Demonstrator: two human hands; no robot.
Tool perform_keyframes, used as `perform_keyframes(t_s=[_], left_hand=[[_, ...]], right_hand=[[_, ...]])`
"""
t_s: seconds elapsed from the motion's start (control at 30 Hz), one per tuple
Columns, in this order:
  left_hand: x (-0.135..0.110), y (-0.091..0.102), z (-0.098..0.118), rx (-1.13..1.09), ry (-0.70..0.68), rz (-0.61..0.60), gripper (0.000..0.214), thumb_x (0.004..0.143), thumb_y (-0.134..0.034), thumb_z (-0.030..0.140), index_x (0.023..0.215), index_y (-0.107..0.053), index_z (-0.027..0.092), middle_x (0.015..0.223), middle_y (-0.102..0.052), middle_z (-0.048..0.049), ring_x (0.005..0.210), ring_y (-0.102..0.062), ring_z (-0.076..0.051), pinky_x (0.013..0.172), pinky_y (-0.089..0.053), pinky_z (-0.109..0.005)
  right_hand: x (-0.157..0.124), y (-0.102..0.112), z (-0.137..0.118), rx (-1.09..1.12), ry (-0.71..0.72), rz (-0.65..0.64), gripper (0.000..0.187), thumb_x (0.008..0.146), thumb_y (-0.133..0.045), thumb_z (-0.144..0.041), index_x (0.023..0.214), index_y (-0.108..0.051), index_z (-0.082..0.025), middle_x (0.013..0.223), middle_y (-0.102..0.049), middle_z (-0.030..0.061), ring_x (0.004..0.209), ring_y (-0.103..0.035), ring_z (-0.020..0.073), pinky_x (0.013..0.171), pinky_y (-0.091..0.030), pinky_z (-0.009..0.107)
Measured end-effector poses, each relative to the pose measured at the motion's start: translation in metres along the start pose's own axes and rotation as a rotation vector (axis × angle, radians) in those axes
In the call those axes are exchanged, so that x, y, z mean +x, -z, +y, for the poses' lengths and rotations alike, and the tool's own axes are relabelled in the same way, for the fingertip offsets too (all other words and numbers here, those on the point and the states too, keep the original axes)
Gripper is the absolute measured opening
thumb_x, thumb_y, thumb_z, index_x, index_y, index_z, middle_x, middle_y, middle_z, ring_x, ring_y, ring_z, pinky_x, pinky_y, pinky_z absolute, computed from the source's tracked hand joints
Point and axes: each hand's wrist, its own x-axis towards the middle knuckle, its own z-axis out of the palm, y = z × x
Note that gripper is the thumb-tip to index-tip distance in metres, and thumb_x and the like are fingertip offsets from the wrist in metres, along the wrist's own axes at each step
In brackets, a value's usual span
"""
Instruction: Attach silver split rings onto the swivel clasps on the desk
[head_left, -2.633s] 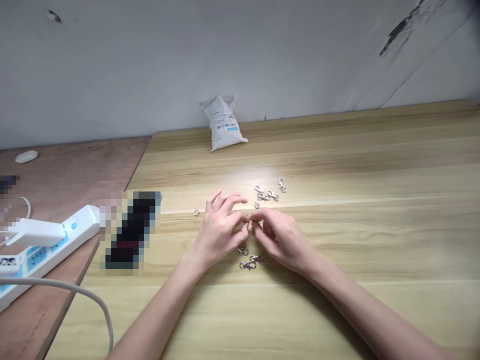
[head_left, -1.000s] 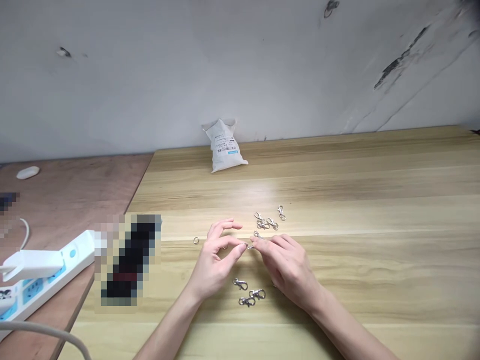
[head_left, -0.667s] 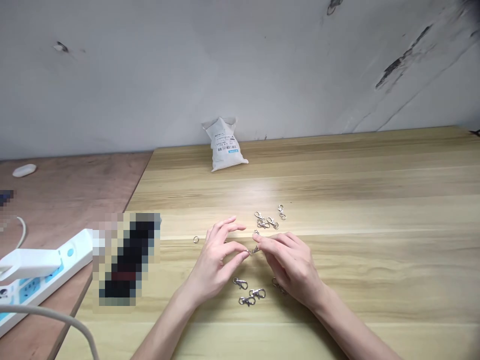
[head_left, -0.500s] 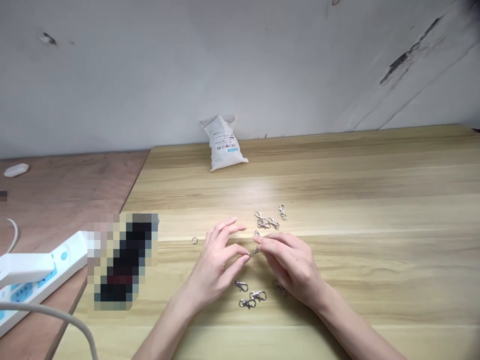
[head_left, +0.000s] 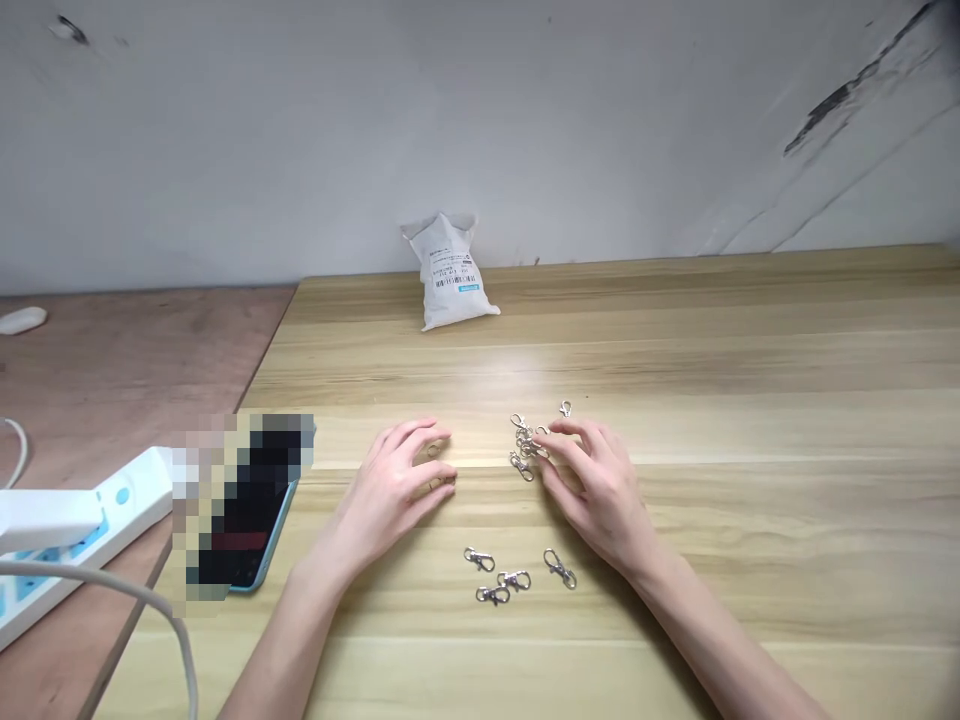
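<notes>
The bare left hand [head_left: 388,492], now parted from the right and loosely open, rests beside 2 small silver rings [head_left: 442,481], while the half-curled, open right hand [head_left: 598,490] touches the central heap of silver swivel clasps [head_left: 526,442].

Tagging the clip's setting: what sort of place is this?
Probably a small indoor craft or assembly bench: loose metal swivel clasps on a light wooden tabletop, a barcoded parcel bag by the wall, and a white power strip alongside.
</notes>
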Motion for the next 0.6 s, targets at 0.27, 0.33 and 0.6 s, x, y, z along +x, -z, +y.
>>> perform_keyframes(t_s=[0.27,0.33,0.6], left_hand=[[0.006,-0.011,-0.007,0.022,-0.077,0.179,0.010,0.090,-0.060,0.021,0.085,-0.069,0.021,0.108,-0.067,-0.0071,0.111,-0.055,-0.025,0.086,-0.050,-0.044],[0.007,-0.013,-0.008,0.035,-0.075,0.206,0.010,0.090,-0.059,0.020,0.087,-0.068,0.021,0.105,-0.068,-0.0069,0.109,-0.056,-0.024,0.086,-0.050,-0.043],[0.009,-0.017,-0.004,-0.008,-0.023,0.238,0.011,0.093,-0.054,0.018,0.088,-0.063,0.019,0.104,-0.070,-0.0058,0.110,-0.056,-0.023,0.091,-0.045,-0.041]], right_hand=[[-0.008,0.055,-0.018,-0.065,0.099,-0.456,0.014,0.093,-0.054,-0.031,0.086,-0.059,-0.020,0.077,-0.062,0.0032,0.070,-0.057,0.0190,0.063,-0.041,0.031],[-0.014,0.061,-0.026,-0.134,0.111,-0.521,0.014,0.087,-0.061,-0.031,0.079,-0.058,-0.020,0.068,-0.060,0.0025,0.064,-0.056,0.0194,0.058,-0.039,0.030],[-0.028,0.037,-0.032,-0.314,0.082,-0.552,0.016,0.065,-0.056,-0.006,0.061,-0.050,-0.020,0.054,-0.056,0.0005,0.047,-0.050,0.0152,0.048,-0.022,0.028]])
